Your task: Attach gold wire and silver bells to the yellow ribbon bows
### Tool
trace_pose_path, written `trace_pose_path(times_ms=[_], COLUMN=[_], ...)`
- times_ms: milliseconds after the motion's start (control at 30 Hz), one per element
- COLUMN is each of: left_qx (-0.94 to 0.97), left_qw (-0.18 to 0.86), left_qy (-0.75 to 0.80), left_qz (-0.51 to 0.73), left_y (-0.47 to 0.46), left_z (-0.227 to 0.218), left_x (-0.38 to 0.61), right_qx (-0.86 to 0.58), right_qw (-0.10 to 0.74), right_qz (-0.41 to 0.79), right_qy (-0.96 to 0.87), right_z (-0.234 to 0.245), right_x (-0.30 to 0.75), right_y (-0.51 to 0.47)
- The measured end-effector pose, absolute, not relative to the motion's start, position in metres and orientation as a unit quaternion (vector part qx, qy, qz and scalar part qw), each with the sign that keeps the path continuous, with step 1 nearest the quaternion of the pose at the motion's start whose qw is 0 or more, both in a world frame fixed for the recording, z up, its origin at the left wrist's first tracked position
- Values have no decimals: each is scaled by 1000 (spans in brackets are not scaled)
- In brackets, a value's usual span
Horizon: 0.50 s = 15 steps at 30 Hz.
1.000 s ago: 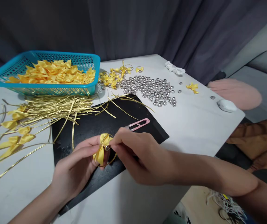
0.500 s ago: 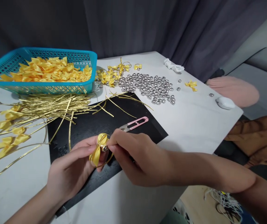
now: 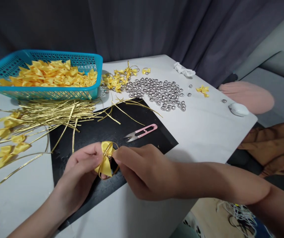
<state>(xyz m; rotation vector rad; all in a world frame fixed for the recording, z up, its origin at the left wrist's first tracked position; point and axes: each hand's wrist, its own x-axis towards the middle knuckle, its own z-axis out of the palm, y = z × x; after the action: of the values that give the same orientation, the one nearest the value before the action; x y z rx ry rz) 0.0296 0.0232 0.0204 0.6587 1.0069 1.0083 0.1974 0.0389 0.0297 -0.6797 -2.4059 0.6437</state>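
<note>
A yellow satin ribbon bow [image 3: 106, 167], with thin gold cord [image 3: 101, 176] looped around it, is held above the black mat. The fingers and thumb of my left hand [image 3: 78, 173] are closed on the bow's left side. At its right side my right hand [image 3: 146, 168] pinches with thumb and forefinger where the gold cord meets the bow; the exact grip is partly hidden by the fingertips. Pink-handled thread snips [image 3: 145, 131] lie on the mat [image 3: 92, 132] just beyond my right hand, blades pointing left.
A blue plastic basket [image 3: 57, 88] full of yellow bows [image 3: 50, 74] stands at the back left. Before it lies a bundle of gold cords [image 3: 57, 112]. Silver bells [image 3: 159, 91] and corded bows [image 3: 117, 79] are spread behind the mat. A white dish [image 3: 238, 109] sits near the right edge.
The bow has turned in my fingers to show its front. A silver bell seen beside it is now mostly hidden. My right hand has shifted slightly down, uncovering the snips' blades.
</note>
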Motion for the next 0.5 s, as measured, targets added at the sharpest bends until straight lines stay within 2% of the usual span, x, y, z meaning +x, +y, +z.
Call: trace_pose_path(times_ms=[500], left_qx=[312], left_qw=[709], left_qy=[460], left_qz=[434], left_y=[22], left_z=[22], left_x=[26], right_qx=[-240], right_qw=[302], right_qz=[198], right_qy=[-901], right_z=[23], right_x=[198], right_y=[39])
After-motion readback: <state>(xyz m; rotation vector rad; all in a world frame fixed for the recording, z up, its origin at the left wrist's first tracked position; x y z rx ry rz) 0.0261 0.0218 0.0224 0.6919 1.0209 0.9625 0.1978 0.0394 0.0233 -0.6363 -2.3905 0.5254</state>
